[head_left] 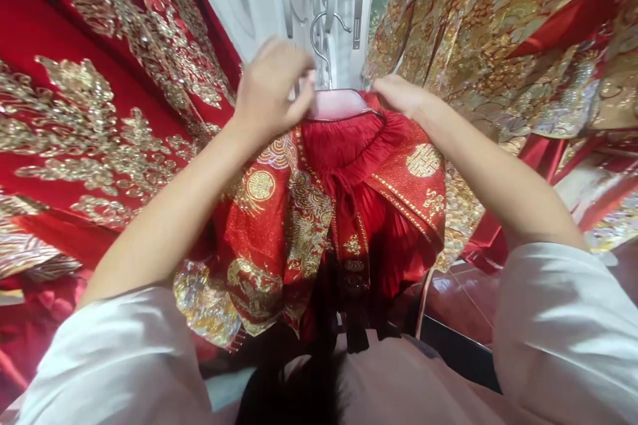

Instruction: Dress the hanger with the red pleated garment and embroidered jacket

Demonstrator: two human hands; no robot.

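A red skirt with gold embroidery (pixel 323 212) hangs from a pink hanger (pixel 339 105) with a metal hook (pixel 323 33). My left hand (pixel 272 89) is closed over the hanger's left end, fingers pinching it with the skirt's waistband. My right hand (pixel 399 94) grips the hanger's right end and the gathered red cloth there; its fingers are curled and partly hidden. Both arms reach forward from white sleeves.
A red garment with heavy gold embroidery (pixel 84 119) hangs on the left. A gold and red embroidered garment (pixel 498 33) hangs on the right. A white door or window frame with a metal handle (pixel 357 6) stands behind. Dark red floor tiles (pixel 463 299) show below.
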